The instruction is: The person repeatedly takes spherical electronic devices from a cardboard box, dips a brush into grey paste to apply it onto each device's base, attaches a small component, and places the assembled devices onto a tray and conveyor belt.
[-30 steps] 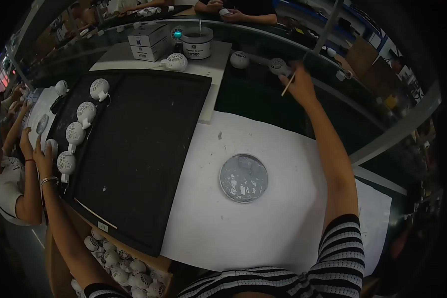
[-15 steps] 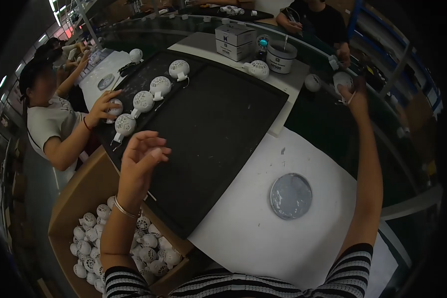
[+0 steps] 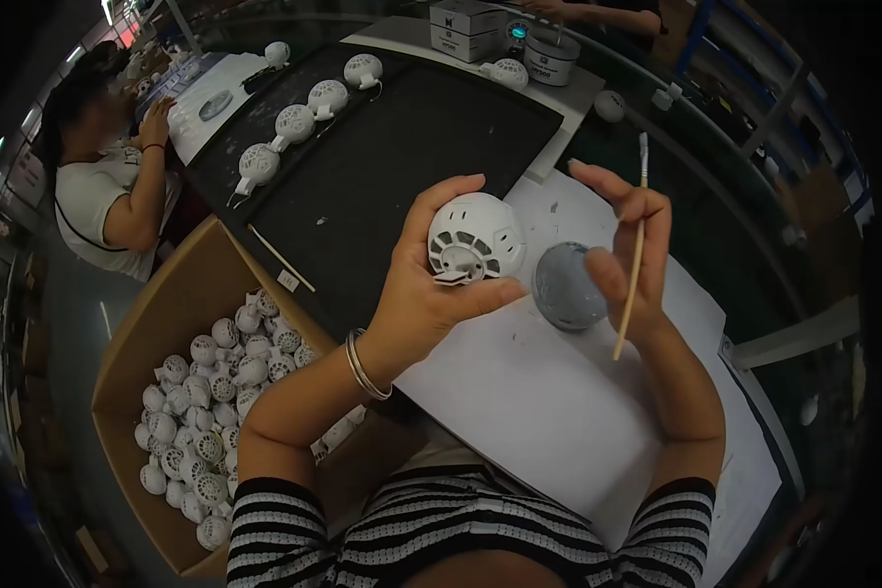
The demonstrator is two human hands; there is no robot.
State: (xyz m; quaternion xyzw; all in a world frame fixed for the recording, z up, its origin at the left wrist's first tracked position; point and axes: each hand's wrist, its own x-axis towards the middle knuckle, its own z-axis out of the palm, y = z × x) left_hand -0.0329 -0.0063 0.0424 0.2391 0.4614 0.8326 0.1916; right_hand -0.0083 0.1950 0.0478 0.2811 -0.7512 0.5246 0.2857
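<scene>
A white ball-shaped housing (image 3: 480, 230) with slots and a ring of vents sits in the grip of my left hand (image 3: 414, 309), fingers behind it and thumb along its lower edge. Its vented side and a small tab face me. My right hand (image 3: 649, 294) holds a thin wooden-handled brush (image 3: 634, 274) upright between its fingers, bristles up, while thumb and forefinger stay apart. Just behind that hand, partly covered by it, lies a round dish (image 3: 563, 289) of grey paste on the white sheet (image 3: 529, 412).
Several similar white balls (image 3: 294, 123) line the far left of the black mat (image 3: 402, 147). A cardboard box (image 3: 132, 392) full of them stands at lower left. Another brush (image 3: 282, 260) lies on the mat's edge. Tubs (image 3: 551, 57) and boxes (image 3: 467, 29) stand behind. A person (image 3: 108, 186) sits at left.
My right hand has come back from the far right, and a brush now shows in it. My left hand, previously open over the mat, now holds a white ball. The neighbour's hand has withdrawn from the row.
</scene>
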